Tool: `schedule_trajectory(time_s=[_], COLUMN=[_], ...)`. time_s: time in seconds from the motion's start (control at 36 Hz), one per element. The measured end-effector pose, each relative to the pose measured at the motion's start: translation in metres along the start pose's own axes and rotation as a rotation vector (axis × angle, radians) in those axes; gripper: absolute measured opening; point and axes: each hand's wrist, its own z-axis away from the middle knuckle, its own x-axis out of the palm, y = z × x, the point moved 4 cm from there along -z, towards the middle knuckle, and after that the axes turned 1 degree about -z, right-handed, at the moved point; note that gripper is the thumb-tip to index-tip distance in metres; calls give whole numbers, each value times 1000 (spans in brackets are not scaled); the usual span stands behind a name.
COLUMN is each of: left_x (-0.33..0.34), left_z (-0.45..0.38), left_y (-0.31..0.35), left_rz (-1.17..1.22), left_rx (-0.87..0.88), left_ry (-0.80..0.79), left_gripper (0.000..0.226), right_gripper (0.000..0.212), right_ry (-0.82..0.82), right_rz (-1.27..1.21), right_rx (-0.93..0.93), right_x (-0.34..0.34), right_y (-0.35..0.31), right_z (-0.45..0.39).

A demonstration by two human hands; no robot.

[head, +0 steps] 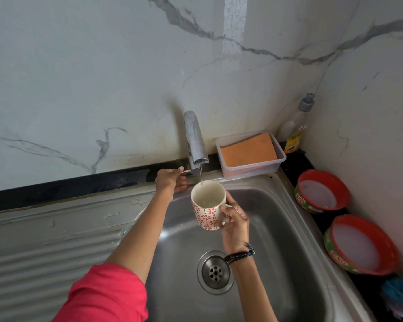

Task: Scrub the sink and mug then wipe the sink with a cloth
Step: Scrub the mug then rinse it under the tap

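A white mug (207,206) with red flower patterns is held upright over the steel sink (277,228). My right hand (234,223) grips it by the handle. A thin stream of water runs from the steel tap (194,138) into the mug. My left hand (170,180) reaches to the tap's base, fingers curled round its lever. An orange cloth (248,149) lies in a clear plastic tub (280,159) behind the sink. A blue-green scrubber (399,296) sits at the right edge, partly cut off.
Two red-rimmed round tubs of white dish soap (318,194) (356,247) stand on the black counter right of the sink. A bottle of dish liquid (297,126) stands in the corner. A ribbed steel drainboard (51,247) stretches left. The drain (215,272) lies below the mug.
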Motion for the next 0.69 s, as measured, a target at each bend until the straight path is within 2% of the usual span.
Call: schedule_trajectory(time_s=[0.06,0.17,0.22,0.31,0.42,0.5,0.61,0.69], left_x=[-1,2,0,-3,4,18,24,25], left_z=[5,10,12,12,17,23,24,34], left_y=[-5,-4,0,7,31,47,53,55], left_rz=[2,119,94,-20,-239,-432,-618,-548], left_rx=[3,59,115,234,404,499,532,577], left_ry=[12,27,36,39,0,-48,-31,-48], left_gripper=[27,23,21,22,16,13,19,16], right_gripper=[60,35,33,48,41,48,33,26], right_ry=[8,28,33,42,54,47,12,14], right_rz=[2,40,42,50,117,175,232,316], right_rx=[9,-7,1,23,20,6,6,-4], right_x=[-2,-2,-3,-5,-3,1,-1,-7], right_y=[1,-6,-7,-9,-10,-12,-15,-20], right_z=[0,-1,-1,-2,0,6,13,24])
